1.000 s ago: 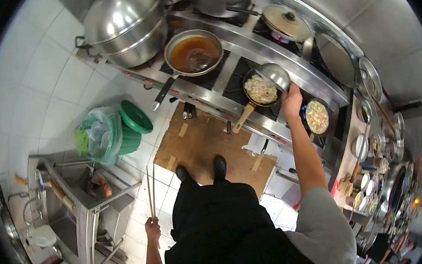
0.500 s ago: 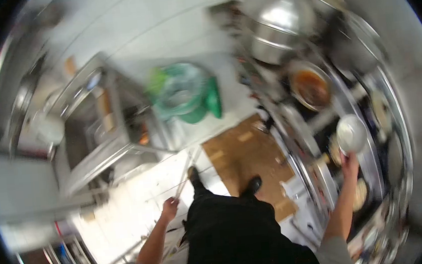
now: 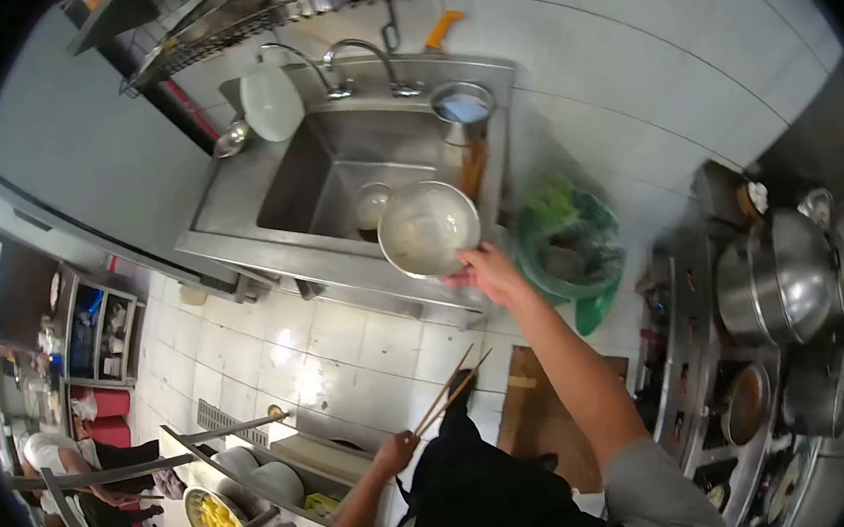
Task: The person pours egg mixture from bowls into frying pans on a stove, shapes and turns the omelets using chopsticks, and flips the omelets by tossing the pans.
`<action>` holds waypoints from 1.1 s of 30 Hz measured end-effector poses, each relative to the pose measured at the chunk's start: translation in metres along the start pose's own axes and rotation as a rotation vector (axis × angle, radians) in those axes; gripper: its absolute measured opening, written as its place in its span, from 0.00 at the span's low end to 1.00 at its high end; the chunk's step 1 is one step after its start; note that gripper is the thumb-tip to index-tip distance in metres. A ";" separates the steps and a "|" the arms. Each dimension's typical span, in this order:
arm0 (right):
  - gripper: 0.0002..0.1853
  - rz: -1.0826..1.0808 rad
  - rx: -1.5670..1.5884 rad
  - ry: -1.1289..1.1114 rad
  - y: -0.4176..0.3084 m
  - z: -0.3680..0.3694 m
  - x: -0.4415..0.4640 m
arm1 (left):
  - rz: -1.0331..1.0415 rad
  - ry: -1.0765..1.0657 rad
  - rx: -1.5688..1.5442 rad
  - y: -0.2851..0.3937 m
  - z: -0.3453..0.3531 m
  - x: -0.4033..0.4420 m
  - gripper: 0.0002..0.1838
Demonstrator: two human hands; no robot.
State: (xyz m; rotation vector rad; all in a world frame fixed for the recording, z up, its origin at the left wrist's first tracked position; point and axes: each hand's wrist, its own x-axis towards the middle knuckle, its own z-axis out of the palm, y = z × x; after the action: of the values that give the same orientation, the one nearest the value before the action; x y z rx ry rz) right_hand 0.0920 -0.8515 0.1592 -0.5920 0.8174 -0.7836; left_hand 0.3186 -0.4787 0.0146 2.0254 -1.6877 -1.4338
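Observation:
My right hand [image 3: 488, 276] grips the rim of a round metal bowl [image 3: 427, 231], fingers closed on its near right edge. The bowl hangs over the front edge of the steel sink [image 3: 285, 193], tilted so its inside shows, with a little pale residue in it. Partly hidden behind it, a smaller bowl [image 3: 370, 204] lies in the basin. Lower down, my left hand [image 3: 396, 454] is closed around a pair of long wooden chopsticks [image 3: 450, 393], which point up and to the right above the floor.
A green bin [image 3: 599, 278] with a liner stands right of the sink. Two faucets [image 3: 363, 50] rise behind the basin. At right, a stove [image 3: 668, 382] carries large metal pots [image 3: 785, 277]. Another person [image 3: 67, 455] is at far left, near a bowl of yellow food [image 3: 215, 517].
My view has swung left from the stove toward the sink. The bowl in my right hand has moved from above the stove to the sink's front edge. My left hand still holds the chopsticks.

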 end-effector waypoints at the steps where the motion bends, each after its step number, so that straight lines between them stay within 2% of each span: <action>1: 0.18 0.037 -0.030 -0.017 -0.002 0.017 0.045 | 0.341 0.062 0.345 -0.051 0.016 0.004 0.09; 2: 0.17 0.076 -0.063 -0.038 0.004 0.030 0.091 | -0.045 -0.004 0.048 0.000 -0.015 -0.021 0.09; 3: 0.17 0.115 -0.090 -0.053 0.016 0.042 0.128 | -0.042 0.052 -0.024 0.000 -0.020 -0.034 0.12; 4: 0.17 0.153 -0.084 -0.032 0.027 0.048 0.157 | -0.205 0.145 -0.194 -0.016 -0.011 -0.040 0.17; 5: 0.17 0.187 -0.078 -0.011 0.036 0.053 0.183 | -0.313 0.099 -0.204 -0.023 -0.012 -0.048 0.22; 6: 0.16 0.219 -0.067 0.015 0.044 0.056 0.205 | -0.411 0.083 -0.293 -0.019 -0.017 -0.058 0.20; 9: 0.15 0.142 -0.059 0.120 0.071 0.058 0.241 | -0.243 0.257 -0.131 0.017 -0.042 -0.084 0.17; 12: 0.20 0.164 0.003 -0.018 0.075 0.051 0.232 | -0.183 0.167 -0.115 0.018 -0.051 -0.083 0.17; 13: 0.20 0.183 -0.004 -0.039 0.065 0.049 0.211 | -0.191 0.103 -0.128 0.023 -0.056 -0.081 0.17; 14: 0.18 0.094 -0.088 -0.100 0.051 0.043 0.178 | -0.191 0.036 -0.137 0.034 -0.066 -0.070 0.17; 17: 0.13 -0.104 -0.224 -0.178 0.010 0.018 0.018 | -0.109 -0.136 -0.203 0.045 -0.073 -0.028 0.17; 19: 0.13 0.032 -0.240 -0.246 -0.001 -0.029 -0.106 | -0.024 -0.287 -0.266 0.052 -0.069 0.006 0.17; 20: 0.14 0.114 -0.274 -0.273 -0.003 -0.043 -0.166 | -0.048 -0.406 -0.217 0.064 -0.068 0.023 0.17; 21: 0.15 0.188 -0.294 -0.267 0.001 -0.060 -0.230 | -0.013 -0.482 -0.240 0.099 -0.070 0.038 0.16; 23: 0.15 0.347 -0.356 -0.039 0.046 -0.088 -0.323 | 0.022 -0.674 -0.256 0.185 -0.065 0.048 0.16; 24: 0.17 0.399 -0.383 0.147 0.059 -0.085 -0.364 | 0.138 -0.703 -0.127 0.207 -0.045 0.061 0.15; 25: 0.19 0.289 -0.378 0.313 0.087 -0.092 -0.392 | 0.257 -0.712 -0.015 0.229 -0.020 0.070 0.15; 27: 0.21 -0.106 -0.140 0.563 0.143 -0.099 -0.420 | 0.276 -0.896 -0.045 0.302 0.028 0.059 0.15; 28: 0.14 -0.282 -0.067 0.731 0.161 -0.102 -0.425 | 0.456 -0.878 0.082 0.321 0.066 0.058 0.15; 29: 0.15 -0.448 -0.006 0.876 0.174 -0.112 -0.436 | 0.441 -1.004 0.027 0.342 0.100 0.046 0.15; 30: 0.15 -0.602 0.056 1.013 0.182 -0.125 -0.445 | 0.573 -1.000 0.112 0.368 0.133 0.030 0.16; 31: 0.15 -0.755 0.111 1.141 0.197 -0.134 -0.462 | 0.565 -1.085 0.082 0.382 0.171 0.009 0.15; 33: 0.09 -0.817 0.230 1.356 0.208 -0.162 -0.528 | 0.897 -1.063 0.246 0.400 0.247 -0.019 0.15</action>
State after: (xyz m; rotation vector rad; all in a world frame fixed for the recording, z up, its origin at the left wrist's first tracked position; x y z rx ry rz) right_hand -0.1945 -0.3360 0.1354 -0.0753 1.6987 -2.0894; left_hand -0.1330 -0.4986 0.1443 0.1892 -2.6623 -2.0120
